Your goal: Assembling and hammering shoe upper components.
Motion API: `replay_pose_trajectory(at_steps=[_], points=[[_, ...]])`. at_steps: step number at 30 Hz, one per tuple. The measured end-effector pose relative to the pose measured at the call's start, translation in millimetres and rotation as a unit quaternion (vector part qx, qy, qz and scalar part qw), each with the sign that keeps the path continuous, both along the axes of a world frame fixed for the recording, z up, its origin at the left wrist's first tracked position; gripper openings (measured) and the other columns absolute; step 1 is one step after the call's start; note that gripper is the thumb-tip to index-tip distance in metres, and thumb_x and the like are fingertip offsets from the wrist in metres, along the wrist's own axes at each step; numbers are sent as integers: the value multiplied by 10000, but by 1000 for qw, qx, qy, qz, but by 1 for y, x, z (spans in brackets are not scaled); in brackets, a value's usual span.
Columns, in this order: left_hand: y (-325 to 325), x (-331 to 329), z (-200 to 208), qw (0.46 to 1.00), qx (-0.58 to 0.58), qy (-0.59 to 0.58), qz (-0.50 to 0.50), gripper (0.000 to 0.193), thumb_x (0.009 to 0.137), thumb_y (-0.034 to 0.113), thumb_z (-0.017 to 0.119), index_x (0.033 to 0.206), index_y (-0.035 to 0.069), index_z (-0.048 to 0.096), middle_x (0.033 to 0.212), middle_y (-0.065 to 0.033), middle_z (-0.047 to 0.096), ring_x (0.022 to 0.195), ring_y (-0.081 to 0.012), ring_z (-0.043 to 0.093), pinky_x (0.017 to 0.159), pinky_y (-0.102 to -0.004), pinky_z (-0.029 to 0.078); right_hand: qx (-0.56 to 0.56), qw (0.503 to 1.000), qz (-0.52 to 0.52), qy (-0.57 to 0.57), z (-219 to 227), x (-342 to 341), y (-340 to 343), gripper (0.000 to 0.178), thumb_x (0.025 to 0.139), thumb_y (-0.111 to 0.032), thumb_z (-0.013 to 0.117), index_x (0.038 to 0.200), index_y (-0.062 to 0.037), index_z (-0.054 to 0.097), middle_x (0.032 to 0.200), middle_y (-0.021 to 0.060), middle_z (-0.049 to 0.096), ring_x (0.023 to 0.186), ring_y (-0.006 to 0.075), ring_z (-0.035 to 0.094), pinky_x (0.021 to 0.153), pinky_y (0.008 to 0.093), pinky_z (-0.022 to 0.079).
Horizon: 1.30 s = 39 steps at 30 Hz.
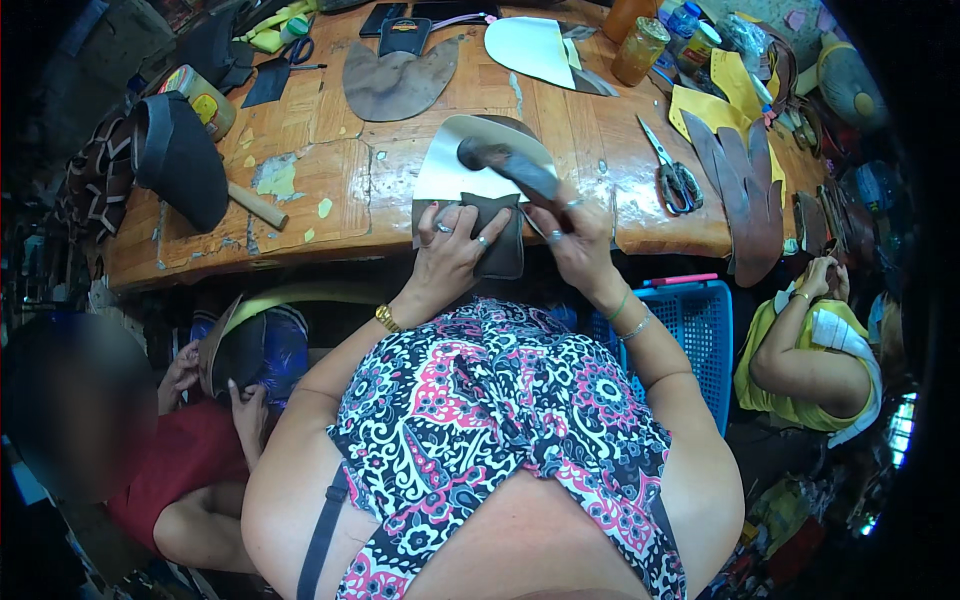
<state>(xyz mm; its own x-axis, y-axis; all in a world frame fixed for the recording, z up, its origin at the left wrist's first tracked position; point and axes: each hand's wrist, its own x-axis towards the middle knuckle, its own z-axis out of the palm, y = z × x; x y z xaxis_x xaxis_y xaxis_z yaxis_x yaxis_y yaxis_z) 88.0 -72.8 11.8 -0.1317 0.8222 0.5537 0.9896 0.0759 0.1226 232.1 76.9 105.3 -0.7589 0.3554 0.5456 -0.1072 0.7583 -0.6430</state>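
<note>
On the table's near edge lies a rounded leather piece with a white face point(445, 170). Over its near end sits a dark leather piece point(500, 262) with a notched top, hanging past the edge. My left hand point(448, 248) rests on the dark piece with fingers spread, pressing it down. In my right hand point(580, 245) is a dark hammer point(512, 165), fingers closed round it. The hammer is slightly blurred and tilts to the upper left over the white face. My right fingers are close beside the dark piece; whether they touch it I cannot tell.
On the wooden table point(320, 190) are scissors point(672, 170), a brown leather piece point(400, 85), another white-faced piece point(530, 50), a glass jar point(640, 52) and a wooden handle point(258, 205). A blue basket point(705, 330) stands below. People work at left point(180, 450) and right point(815, 370).
</note>
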Motion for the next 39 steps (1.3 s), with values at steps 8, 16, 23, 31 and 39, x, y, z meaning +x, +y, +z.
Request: replay_pose_trajectory(at_steps=[8, 16, 23, 31, 39], points=[[2, -3, -8, 1000, 11, 11, 6, 715, 716, 343, 831, 1386, 236, 605, 1207, -71, 535, 1209, -222, 528, 1098, -485, 233, -34, 998, 50, 1, 1, -15, 0, 511, 940, -94, 675, 1440, -108, 570, 1048, 183, 715, 919, 358, 708, 802, 400, 557], [4, -4, -9, 999, 41, 24, -1, 668, 767, 267, 772, 1412, 243, 604, 1141, -59, 528, 1168, -212, 511, 1114, -440, 222, 47, 991, 26, -121, -9, -16, 10, 446, 938, -147, 678, 1381, -138, 620, 1059, 181, 727, 913, 372, 711, 814, 434, 559], [2, -5, -7, 998, 10, 58, 26, 729, 758, 454, 796, 1436, 265, 604, 1113, -51, 525, 1129, -199, 538, 1101, -461, 217, -137, 963, -7, 230, 25, 36, -1, 220, 953, -1, 641, 1163, 65, 653, 1032, 114, 695, 873, 195, 663, 760, 325, 532], [0, -5, -5, 999, 6, 32, 12, 729, 755, 462, 800, 1427, 254, 610, 1107, -62, 528, 1123, -206, 544, 1104, -463, 214, -43, 993, -87, -64, -24, 35, 20, 264, 918, -71, 713, 1148, 54, 675, 940, 160, 735, 810, 245, 684, 759, 368, 518], [2, -7, -3, 999, 6, 32, 7, 724, 749, 446, 802, 1419, 244, 616, 1108, -69, 531, 1124, -210, 551, 1104, -460, 215, 5, 997, -72, -10, -30, 44, 10, 376, 927, -24, 675, 1295, 38, 636, 1087, 226, 732, 966, 339, 736, 841, 382, 558]])
